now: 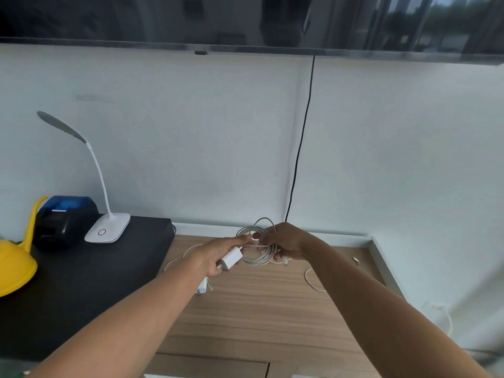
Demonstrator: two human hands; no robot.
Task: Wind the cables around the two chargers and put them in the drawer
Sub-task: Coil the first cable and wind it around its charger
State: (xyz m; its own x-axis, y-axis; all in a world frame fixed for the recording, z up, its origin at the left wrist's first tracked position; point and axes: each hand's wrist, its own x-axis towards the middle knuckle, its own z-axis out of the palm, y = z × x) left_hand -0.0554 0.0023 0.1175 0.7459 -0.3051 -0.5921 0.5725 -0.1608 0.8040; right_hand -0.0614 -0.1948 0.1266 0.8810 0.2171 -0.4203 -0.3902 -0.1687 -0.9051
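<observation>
Chargers lay apart. One white charger (pixel 231 261) sat in the left hand (pixel 215 255), whose fingers curled round its body. The right hand (pixel 287 241) gripped a coil of cable (pixel 257 259), thumb over the top and fingers under the loops. The coil hung between the two hands, raised off the wooden top (pixel 259 309). A short strand ran from the charger across to it where the fingertips nearly met.

A plug end (pixel 285 262) dangled just below the right hand's fingers. The second charger (pixel 203 286) rested on the wood directly under the left wrist, partly hidden by it. A loose white cable (pixel 174 261) curved over the wood just left of the left hand. Another white loop (pixel 311 282) showed beside the right forearm; whether the two were one cable could not be told. A small connector (pixel 355 260) lay alone on the wood, right of the right hand.

Left of the left hand, the edge of a black slab (pixel 81 282) stood close. It bore a white desk lamp (pixel 107 230), a black and blue device (pixel 65 219) and a yellow object (pixel 13 268). Beyond both hands a white raised rim (pixel 341 236) ran along the wall, then turned toward the person on the far right. A black cord (pixel 300 148) came down the wall to just behind the right hand. Bare wood stretched from beneath the forearms toward the person.
</observation>
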